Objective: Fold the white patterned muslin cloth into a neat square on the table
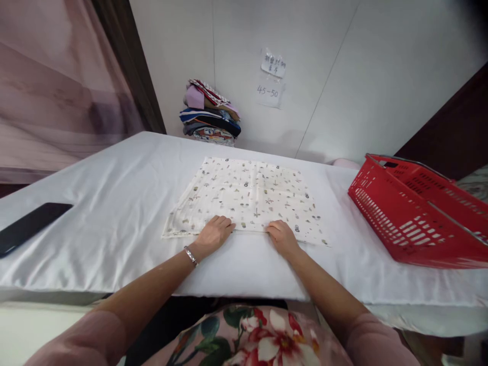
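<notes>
A cream cloth with small printed motifs (247,195) lies spread flat on the white-covered table (114,203). My left hand (213,233) rests on the cloth's near edge, fingers flat and slightly curled, a silver bracelet at the wrist. My right hand (281,236) lies on the same near edge a little to the right, fingers bent down onto the fabric. Both hands press the cloth; neither lifts it.
A red plastic basket (415,213) stands at the table's right side. A stack of folded cloths (209,114) sits at the back against the wall, below paper notes (271,79). A black phone (28,226) lies at the left edge.
</notes>
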